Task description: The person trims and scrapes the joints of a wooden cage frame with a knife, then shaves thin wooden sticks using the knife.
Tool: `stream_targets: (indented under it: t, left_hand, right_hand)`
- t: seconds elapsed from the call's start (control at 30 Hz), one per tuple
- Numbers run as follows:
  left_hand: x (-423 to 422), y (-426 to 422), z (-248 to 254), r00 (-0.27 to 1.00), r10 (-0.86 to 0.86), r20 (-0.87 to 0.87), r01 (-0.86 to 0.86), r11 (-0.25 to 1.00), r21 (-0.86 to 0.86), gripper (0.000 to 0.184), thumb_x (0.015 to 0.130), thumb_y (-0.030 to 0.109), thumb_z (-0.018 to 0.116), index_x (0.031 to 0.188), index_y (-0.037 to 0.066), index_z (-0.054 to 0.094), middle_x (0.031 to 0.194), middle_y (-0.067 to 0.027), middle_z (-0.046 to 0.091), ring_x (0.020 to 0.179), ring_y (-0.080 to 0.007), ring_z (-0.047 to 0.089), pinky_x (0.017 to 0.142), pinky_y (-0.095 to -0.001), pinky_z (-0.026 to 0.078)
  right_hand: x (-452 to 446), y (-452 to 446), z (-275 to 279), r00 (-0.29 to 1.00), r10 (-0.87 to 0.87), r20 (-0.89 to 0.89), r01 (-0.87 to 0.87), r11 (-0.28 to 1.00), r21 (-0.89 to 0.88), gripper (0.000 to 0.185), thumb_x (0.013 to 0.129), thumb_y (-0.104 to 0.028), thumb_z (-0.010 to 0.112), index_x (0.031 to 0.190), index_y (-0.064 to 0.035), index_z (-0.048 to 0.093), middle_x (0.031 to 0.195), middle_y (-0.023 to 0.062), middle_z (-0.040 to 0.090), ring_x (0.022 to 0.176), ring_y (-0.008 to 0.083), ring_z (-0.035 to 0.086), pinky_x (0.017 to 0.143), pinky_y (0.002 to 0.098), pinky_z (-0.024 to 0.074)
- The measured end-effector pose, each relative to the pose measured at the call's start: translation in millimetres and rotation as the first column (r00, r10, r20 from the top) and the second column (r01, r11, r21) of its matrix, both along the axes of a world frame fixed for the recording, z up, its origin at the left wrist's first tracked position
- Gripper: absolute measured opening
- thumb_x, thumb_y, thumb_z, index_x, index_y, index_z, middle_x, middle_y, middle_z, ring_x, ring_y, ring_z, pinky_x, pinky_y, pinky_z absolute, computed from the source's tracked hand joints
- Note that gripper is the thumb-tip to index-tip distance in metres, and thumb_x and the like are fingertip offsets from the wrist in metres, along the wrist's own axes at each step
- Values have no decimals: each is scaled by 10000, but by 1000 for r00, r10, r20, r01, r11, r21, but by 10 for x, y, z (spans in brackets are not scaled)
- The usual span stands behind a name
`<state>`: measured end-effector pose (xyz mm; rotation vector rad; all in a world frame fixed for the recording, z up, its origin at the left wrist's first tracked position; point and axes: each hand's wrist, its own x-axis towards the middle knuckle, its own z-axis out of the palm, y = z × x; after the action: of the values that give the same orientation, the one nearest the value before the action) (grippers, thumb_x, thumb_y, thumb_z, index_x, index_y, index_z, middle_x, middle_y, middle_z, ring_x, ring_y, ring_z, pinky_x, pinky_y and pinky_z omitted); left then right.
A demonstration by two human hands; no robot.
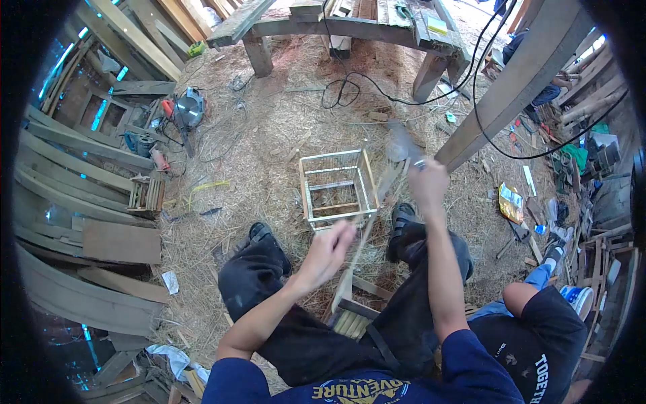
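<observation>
My right hand (pixel 428 185) is closed round the handle of a wide-bladed knife (pixel 402 140). Its blade points up and away, smeared by motion. My left hand (pixel 328 252) is raised in front of my left knee with its fingers curled; what they hold, if anything, I cannot make out. A long thin wooden strip (pixel 365 236) slants between my legs, close to the left fingertips. Just beyond the hands, on the ground between my feet, stands a small box-shaped frame of wooden slats (pixel 305 192). Slatted wood (pixel 351 324) shows between my thighs.
A workbench (pixel 336 28) stands ahead, with a post (pixel 515 84) and hanging black cable at right. A circular saw (pixel 188 108) lies left on the shavings. Another person (pixel 531 337) sits close at my right, near a yellow packet (pixel 511 203). Boards (pixel 121 241) line the left.
</observation>
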<state>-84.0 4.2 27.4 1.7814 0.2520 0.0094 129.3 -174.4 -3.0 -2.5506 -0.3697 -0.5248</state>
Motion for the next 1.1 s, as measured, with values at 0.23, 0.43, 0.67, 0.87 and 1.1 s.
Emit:
stream_targets:
  t: [0.23,0.43,0.67,0.87,1.1]
  left_hand:
    - [-33,418,-322,970,119,-213,-187,922,-339,303,1086,320,437,941,73,536,593,70,338,452,-13,311,401,-220,277]
    - [248,382,-112,985,145,-95,-173,825,-537,273,1097,287,400,1044,59,541,584,81,310,410,-15,264,364,-200,265]
    - [468,240,-80,989,142,-32,-141,878,-457,321,1065,315,507,1193,35,596,599,60,393,445,-24,332,394,-209,288]
    - [557,70,-140,989,146,9,-133,925,-355,415,1055,328,535,1358,48,581,627,65,456,529,-22,384,483,-201,330]
    - [554,-5,-221,995,90,40,-84,988,-130,368,1030,231,576,1350,56,624,759,14,641,620,-20,483,542,-213,401]
  right_hand:
    - [32,-431,109,978,-74,-195,54,993,-106,162,831,-230,686,926,-120,756,760,192,692,731,402,680,701,490,537]
    - [-190,250,111,943,230,-240,-203,970,132,212,876,-284,698,975,-99,733,729,196,671,722,383,687,663,468,524]
    - [-459,548,6,705,637,-311,-390,715,580,329,952,-336,678,1048,-24,716,657,97,610,590,155,564,581,350,431]
    - [-558,628,217,753,576,-319,-204,665,718,323,962,-297,689,1026,19,691,718,15,625,666,57,511,582,271,419]
    - [-517,491,280,913,364,-183,-125,677,725,344,961,-340,693,983,2,696,661,1,583,622,51,485,555,287,402]
